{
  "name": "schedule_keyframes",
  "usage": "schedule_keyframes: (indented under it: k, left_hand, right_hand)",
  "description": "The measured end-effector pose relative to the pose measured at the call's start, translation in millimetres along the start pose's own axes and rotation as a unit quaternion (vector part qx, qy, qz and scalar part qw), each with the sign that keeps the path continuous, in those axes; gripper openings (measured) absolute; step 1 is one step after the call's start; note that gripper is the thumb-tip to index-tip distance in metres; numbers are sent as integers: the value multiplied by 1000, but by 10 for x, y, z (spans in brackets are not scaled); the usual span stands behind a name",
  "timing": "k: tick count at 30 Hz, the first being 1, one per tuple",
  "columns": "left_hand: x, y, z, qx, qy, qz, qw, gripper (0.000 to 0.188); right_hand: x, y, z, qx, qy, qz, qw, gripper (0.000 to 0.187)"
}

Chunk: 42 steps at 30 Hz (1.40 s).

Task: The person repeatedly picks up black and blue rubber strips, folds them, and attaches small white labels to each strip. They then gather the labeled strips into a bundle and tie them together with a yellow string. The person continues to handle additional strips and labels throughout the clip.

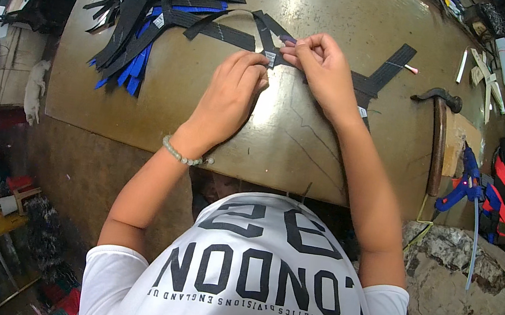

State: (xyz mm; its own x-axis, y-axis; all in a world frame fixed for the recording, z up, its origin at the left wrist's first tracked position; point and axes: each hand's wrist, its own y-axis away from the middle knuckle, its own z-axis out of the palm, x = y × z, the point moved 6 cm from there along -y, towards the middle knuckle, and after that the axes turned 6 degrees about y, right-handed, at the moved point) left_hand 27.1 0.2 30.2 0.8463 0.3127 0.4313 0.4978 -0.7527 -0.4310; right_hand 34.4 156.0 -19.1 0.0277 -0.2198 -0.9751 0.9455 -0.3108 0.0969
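Hands [233, 87] [327, 76], two, at several black straps [262, 30]; one hammer [437, 142]

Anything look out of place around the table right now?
Possibly the blue glue gun at the table's near right end: its long pale stick juts past the edge, where it might get knocked.

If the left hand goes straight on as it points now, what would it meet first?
Probably the black strap with the white label, right beside its fingertips; they may already touch.
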Motion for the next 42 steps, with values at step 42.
schedule_keyframes:
  k: [42]
  left_hand:
    - [-62,-192,-45,-3,-80,-62,995,20]
  right_hand:
    - [-481,36,-291,-22,-202,-150,968,19]
